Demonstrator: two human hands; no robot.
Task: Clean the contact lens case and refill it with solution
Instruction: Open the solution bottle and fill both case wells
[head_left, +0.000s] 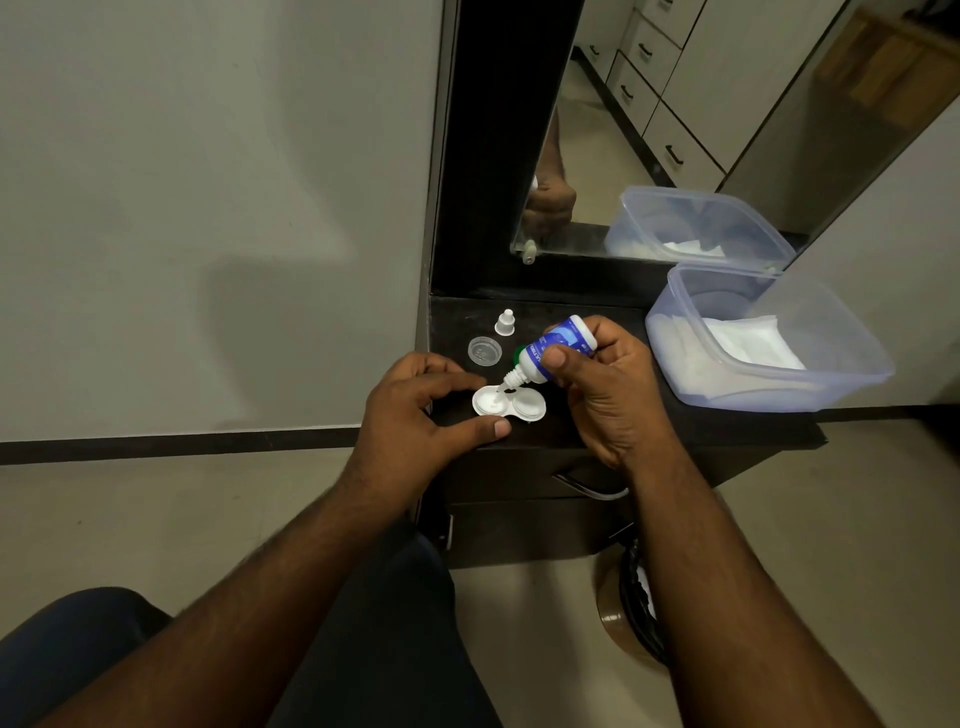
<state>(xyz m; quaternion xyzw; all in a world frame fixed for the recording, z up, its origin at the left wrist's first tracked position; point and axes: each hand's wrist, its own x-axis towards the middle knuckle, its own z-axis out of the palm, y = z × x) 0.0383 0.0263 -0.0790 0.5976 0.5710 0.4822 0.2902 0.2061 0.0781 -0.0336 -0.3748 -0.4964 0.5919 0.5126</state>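
Observation:
A white two-well contact lens case lies open on the dark tabletop. My left hand steadies it, thumb and forefinger at its left side. My right hand grips a small blue-and-white solution bottle, tipped down to the left so its nozzle points into the left well. A clear round lid and the white bottle cap rest behind the case. A green lid shows partly behind the bottle.
A clear plastic tub with white tissues stands at the right of the tabletop. A mirror rises behind, reflecting the tub and my hand. A drawer handle sits below the table edge. A grey wall lies to the left.

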